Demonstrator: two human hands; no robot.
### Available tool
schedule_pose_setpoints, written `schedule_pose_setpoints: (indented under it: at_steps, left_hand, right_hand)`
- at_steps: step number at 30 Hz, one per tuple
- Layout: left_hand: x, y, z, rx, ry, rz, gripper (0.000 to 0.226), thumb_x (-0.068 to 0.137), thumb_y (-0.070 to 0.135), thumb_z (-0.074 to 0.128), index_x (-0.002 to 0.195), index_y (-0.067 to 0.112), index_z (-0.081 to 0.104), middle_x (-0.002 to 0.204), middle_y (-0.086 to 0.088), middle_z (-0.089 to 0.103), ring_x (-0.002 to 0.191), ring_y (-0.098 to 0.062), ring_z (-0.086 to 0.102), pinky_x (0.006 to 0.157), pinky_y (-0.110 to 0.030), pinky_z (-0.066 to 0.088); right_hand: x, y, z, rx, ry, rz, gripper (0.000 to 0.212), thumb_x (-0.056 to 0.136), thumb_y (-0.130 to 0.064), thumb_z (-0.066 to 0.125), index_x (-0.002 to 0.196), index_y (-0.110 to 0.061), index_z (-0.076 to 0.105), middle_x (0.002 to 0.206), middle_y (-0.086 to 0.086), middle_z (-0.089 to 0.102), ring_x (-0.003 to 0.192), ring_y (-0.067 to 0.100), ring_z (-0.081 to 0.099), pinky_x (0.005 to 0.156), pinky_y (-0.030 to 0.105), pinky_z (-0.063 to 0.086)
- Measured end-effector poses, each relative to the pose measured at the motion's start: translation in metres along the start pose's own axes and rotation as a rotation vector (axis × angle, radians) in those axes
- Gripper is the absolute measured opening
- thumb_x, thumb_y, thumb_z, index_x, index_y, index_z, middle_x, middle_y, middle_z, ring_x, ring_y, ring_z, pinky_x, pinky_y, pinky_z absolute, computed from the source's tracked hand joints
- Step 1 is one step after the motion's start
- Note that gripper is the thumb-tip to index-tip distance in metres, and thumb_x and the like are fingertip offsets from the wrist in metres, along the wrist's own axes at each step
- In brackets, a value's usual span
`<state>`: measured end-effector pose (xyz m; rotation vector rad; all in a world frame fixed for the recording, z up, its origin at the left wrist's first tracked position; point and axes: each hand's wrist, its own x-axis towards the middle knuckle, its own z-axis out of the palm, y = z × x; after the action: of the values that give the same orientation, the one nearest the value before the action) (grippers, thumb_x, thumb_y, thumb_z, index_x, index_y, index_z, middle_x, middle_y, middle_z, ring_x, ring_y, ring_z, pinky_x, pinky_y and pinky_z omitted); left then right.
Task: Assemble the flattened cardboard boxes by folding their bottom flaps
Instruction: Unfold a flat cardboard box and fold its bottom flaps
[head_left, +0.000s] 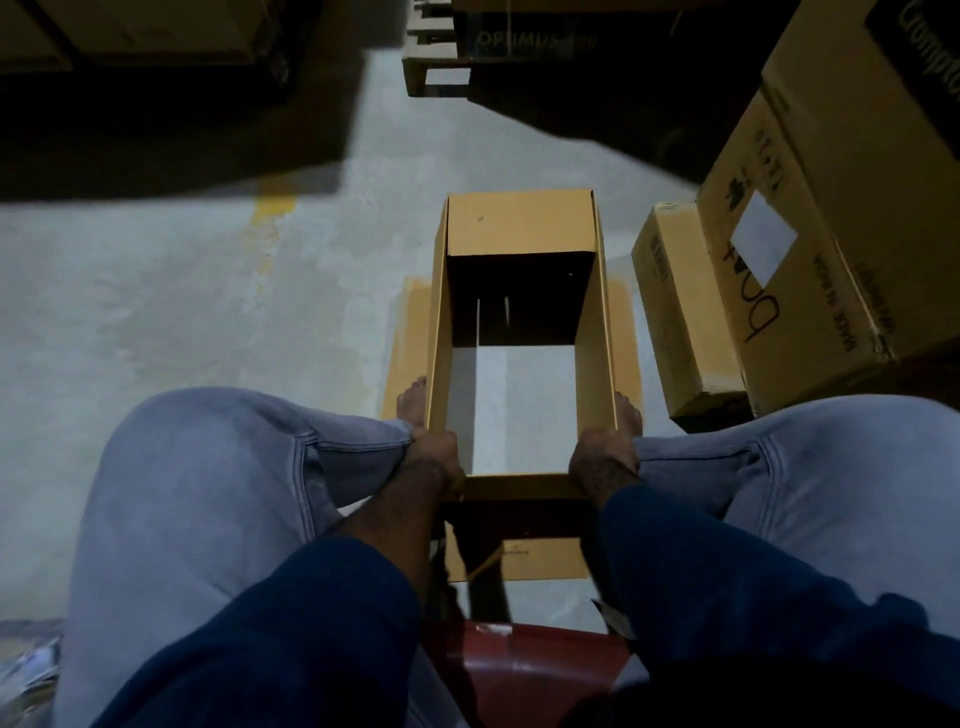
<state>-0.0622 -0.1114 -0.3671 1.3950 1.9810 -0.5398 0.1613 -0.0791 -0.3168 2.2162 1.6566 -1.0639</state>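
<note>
An opened brown cardboard box (519, 223) stands between my knees as an open sleeve; the grey floor shows through it. Its far flap is folded inward at the top. My left hand (434, 457) grips the box's near left corner, and my right hand (602, 462) grips the near right corner. The near flap (519, 486) runs between the two hands. A flat piece of cardboard (408, 338) lies on the floor under the box, with my bare feet on it at either side.
Closed cartons (810, 249) are stacked at the right, a smaller one (680, 312) beside the box. A wooden pallet (436, 67) with boxes sits at the top. A red seat (519, 670) is under me. Grey floor with a yellow mark (272, 208) lies to the left.
</note>
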Motion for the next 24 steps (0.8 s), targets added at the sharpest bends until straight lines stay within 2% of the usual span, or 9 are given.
schedule_pose_setpoints:
  at_steps: [4,7,10,12,13,15,17,20,24]
  left_hand:
    - [-0.002,-0.002,0.001,0.029,0.019,0.040,0.060,0.081,0.029,0.077,0.135,0.014,0.054,0.132,-0.012,0.053,0.120,-0.029,0.055,0.101,-0.043,0.052]
    - [-0.011,0.005,-0.018,0.030,-0.120,0.006,0.058,0.085,0.034,0.079,0.134,0.015,0.055,0.136,-0.010,0.056,0.125,-0.027,0.054,0.106,-0.038,0.047]
    - [-0.004,0.009,-0.050,-0.154,-0.358,0.028,0.093,0.081,0.039,0.085,0.155,0.010,0.036,0.161,-0.010,0.035,0.145,-0.032,0.037,0.114,-0.046,0.039]
    - [0.008,0.014,-0.069,-0.277,-0.246,0.026,0.120,0.069,0.056,0.088,0.162,0.020,0.021,0.168,-0.011,0.019,0.152,-0.037,0.020,0.118,-0.055,0.030]
    - [0.014,0.015,-0.079,-0.322,-0.111,0.023,0.121,0.067,0.060,0.086,0.161,0.024,0.021,0.167,-0.014,0.019,0.152,-0.039,0.020,0.118,-0.055,0.030]
    - [0.028,0.019,-0.100,-0.446,0.137,0.047,0.097,0.079,0.047,0.084,0.156,0.022,0.031,0.158,-0.020,0.029,0.138,-0.040,0.041,0.107,-0.045,0.043]
    - [0.043,0.026,-0.124,-0.418,0.293,0.104,0.072,0.088,0.030,0.077,0.148,0.018,0.040,0.147,-0.019,0.035,0.122,-0.038,0.055,0.094,-0.041,0.051]
    - [0.070,0.038,-0.163,-0.201,0.426,0.210,0.054,0.089,0.023,0.070,0.136,0.021,0.045,0.133,-0.015,0.043,0.114,-0.038,0.058,0.088,-0.046,0.055]
    - [0.120,0.059,-0.207,0.104,0.574,0.273,0.059,0.086,0.022,0.071,0.137,0.018,0.043,0.132,-0.016,0.045,0.116,-0.038,0.053,0.088,-0.047,0.049]
  right_hand:
    - [0.008,-0.002,-0.001,-0.234,0.006,-0.014,0.023,0.104,-0.018,0.054,0.119,-0.005,0.065,0.122,0.011,0.065,0.112,0.025,0.063,0.092,0.034,0.049]
    - [0.019,-0.006,-0.003,-0.501,-0.127,-0.065,0.022,0.101,-0.024,0.061,0.115,-0.008,0.067,0.120,0.008,0.066,0.107,0.020,0.062,0.094,0.032,0.049]
    - [0.023,-0.023,-0.020,-0.670,-0.429,-0.027,0.037,0.095,-0.026,0.071,0.129,-0.013,0.068,0.145,0.008,0.053,0.132,0.025,0.050,0.111,0.041,0.042]
    - [0.037,-0.035,-0.034,-0.583,-0.464,0.040,0.054,0.088,-0.027,0.078,0.138,-0.013,0.063,0.158,0.010,0.039,0.146,0.030,0.035,0.116,0.044,0.032]
    - [0.047,-0.041,-0.041,-0.479,-0.417,0.028,0.064,0.085,-0.031,0.081,0.142,-0.011,0.058,0.160,0.011,0.037,0.146,0.033,0.034,0.115,0.046,0.033]
    - [0.065,-0.053,-0.055,-0.266,-0.199,0.028,0.080,0.078,-0.040,0.086,0.144,-0.010,0.052,0.154,0.016,0.041,0.139,0.038,0.041,0.110,0.049,0.041]
    - [0.083,-0.068,-0.068,-0.125,0.043,-0.025,0.070,0.082,-0.038,0.083,0.140,-0.013,0.053,0.148,0.019,0.039,0.131,0.039,0.043,0.105,0.049,0.045]
    - [0.114,-0.098,-0.090,-0.136,0.308,-0.220,0.043,0.091,-0.023,0.069,0.131,-0.016,0.056,0.139,0.017,0.040,0.125,0.036,0.043,0.103,0.047,0.046]
    - [0.170,-0.133,-0.108,-0.358,0.462,-0.439,0.051,0.087,-0.017,0.069,0.135,-0.017,0.053,0.134,0.015,0.048,0.121,0.033,0.047,0.101,0.045,0.045]
